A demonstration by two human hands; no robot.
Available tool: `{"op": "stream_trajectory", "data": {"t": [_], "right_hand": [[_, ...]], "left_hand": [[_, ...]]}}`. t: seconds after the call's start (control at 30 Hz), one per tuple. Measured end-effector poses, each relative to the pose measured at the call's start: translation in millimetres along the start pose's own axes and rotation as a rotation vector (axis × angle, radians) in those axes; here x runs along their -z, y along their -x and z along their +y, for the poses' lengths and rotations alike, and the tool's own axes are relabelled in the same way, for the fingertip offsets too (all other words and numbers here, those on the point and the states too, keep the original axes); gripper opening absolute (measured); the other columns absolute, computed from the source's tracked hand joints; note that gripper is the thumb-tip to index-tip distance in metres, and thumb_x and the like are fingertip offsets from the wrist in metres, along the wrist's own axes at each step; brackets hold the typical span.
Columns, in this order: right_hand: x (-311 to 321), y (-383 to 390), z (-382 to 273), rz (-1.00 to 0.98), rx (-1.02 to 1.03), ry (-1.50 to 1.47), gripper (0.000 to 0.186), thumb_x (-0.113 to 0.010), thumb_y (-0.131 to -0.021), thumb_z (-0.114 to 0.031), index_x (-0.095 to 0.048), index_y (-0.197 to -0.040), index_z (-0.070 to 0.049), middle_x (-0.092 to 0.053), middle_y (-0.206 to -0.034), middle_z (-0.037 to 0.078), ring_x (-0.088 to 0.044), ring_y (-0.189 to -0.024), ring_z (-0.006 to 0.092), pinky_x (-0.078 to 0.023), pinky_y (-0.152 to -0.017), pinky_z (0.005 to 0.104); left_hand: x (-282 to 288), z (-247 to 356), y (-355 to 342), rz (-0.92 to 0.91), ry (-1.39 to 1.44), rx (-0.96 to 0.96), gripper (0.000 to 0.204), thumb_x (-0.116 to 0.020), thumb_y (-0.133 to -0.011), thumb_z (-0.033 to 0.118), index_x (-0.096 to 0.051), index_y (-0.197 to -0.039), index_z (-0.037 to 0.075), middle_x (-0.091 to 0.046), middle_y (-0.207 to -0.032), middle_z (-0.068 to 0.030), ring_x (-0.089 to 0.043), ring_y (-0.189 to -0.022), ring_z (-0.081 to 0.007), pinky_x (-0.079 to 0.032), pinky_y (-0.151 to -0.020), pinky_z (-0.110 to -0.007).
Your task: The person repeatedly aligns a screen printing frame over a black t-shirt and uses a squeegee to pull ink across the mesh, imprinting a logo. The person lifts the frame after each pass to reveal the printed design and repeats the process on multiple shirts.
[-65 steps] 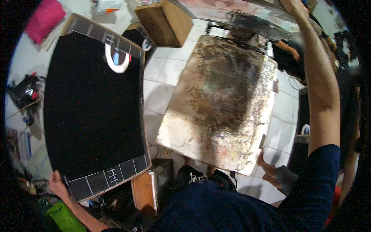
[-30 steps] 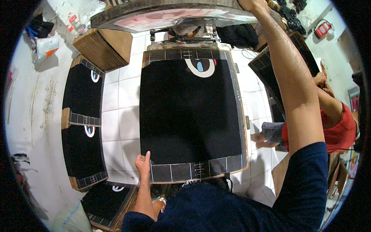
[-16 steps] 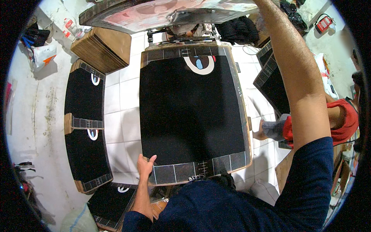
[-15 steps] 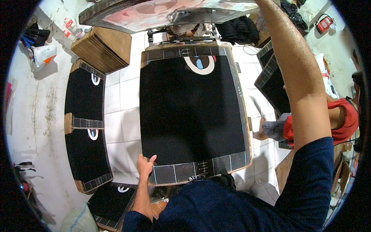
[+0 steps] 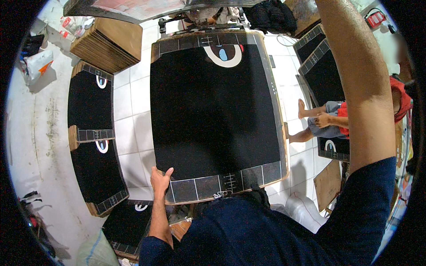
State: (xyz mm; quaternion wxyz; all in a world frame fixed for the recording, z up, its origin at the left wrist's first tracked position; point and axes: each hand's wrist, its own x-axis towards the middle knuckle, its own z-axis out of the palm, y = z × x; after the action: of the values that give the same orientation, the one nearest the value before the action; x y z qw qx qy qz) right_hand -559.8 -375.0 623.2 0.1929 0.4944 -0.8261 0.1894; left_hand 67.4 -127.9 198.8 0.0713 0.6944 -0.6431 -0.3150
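A large board with a ruled grid border lies in front of me, covered by a flat black cloth. Near the cloth's far edge is a printed white, brown and blue eye-like shape. My left hand holds the board's near left corner, thumb on top, the other fingers mostly hidden at the edge. My right arm reaches far forward and leaves the picture at the top, so that hand is out of sight. Beyond the board, a tilted screen frame with a pinkish, stained surface stands raised.
More black-covered boards line the left wall; others lean at the right. A stack of brown boards stands far left. Another person in red and grey sits at the right. A whitish sack lies near right.
My view has shifted, so the board appears slightly higher and further left. The raised screen frame shows less, at the top edge. My left hand stays on the corner; the other person's hand now shows.
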Motion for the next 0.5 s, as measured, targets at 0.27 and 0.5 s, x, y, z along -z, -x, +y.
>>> {"op": "stream_trajectory", "data": {"t": [0.27, 0.5], "right_hand": [[16, 10, -13, -0.007, -0.043, -0.013, 0.06, -0.047, -0.095, -0.052, -0.074, -0.112, -0.002, -0.07, -0.116, 0.029, -0.068, -0.112, 0.0421, -0.053, -0.097, 0.0486], [48, 47, -21, -0.11, -0.083, -0.149, 0.069, -0.046, -0.095, -0.056, -0.069, -0.122, 0.003, -0.066, -0.129, 0.028, -0.063, -0.124, 0.0427, -0.048, -0.106, 0.0491]], "left_hand": [[-29, -26, -22, -0.004, -0.025, 0.016, 0.081, -0.096, -0.066, 0.044, -0.05, -0.112, -0.005, -0.055, -0.111, -0.0232, -0.055, -0.107, -0.0404, -0.047, -0.094, -0.046], [-27, 51, -76, 0.265, -0.195, -0.12, 0.083, -0.085, -0.076, 0.047, -0.053, -0.126, -0.01, -0.059, -0.119, -0.0308, -0.056, -0.117, -0.047, -0.044, -0.101, -0.054]]}}
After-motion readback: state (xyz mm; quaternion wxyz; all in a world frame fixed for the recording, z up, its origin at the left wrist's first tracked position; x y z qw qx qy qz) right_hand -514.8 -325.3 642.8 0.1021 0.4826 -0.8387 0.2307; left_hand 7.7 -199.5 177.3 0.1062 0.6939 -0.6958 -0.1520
